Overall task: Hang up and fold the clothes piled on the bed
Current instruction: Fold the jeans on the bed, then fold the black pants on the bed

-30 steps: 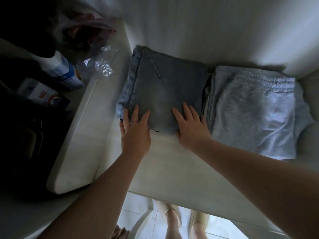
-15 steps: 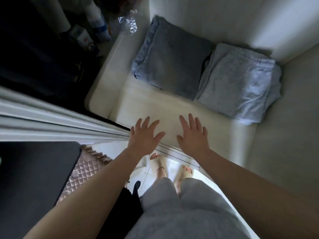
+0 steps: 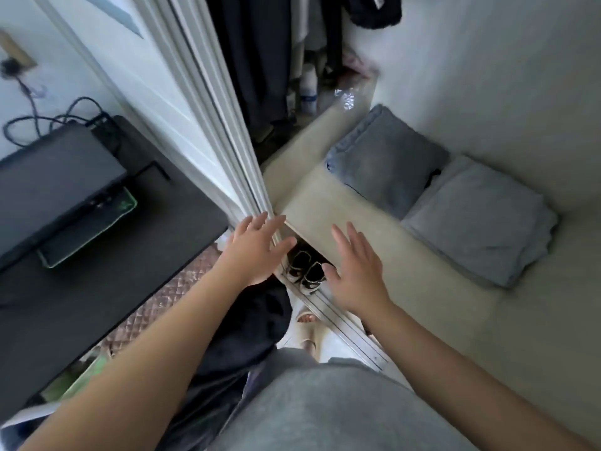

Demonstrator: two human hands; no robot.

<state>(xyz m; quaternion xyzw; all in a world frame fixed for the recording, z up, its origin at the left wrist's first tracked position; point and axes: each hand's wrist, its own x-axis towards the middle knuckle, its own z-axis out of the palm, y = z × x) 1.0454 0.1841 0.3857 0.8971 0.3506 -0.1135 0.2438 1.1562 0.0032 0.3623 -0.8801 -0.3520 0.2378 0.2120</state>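
Folded blue jeans lie on a pale wardrobe shelf, with folded grey sweatpants right beside them on the right. My left hand hovers with fingers spread in front of the white sliding door's edge. My right hand is held flat with straight fingers above the shelf's front corner. Neither hand holds anything, and both are well short of the folded clothes.
A white sliding door runs down the middle left. Dark clothes hang behind it, bottles below them. A black desk carries a dark device and cables at left. Shoes stand under the shelf.
Both hands came off the folded jeans and drew back toward me, past the shelf's front edge. The view pulled away and swung left, bringing the door and the desk in.
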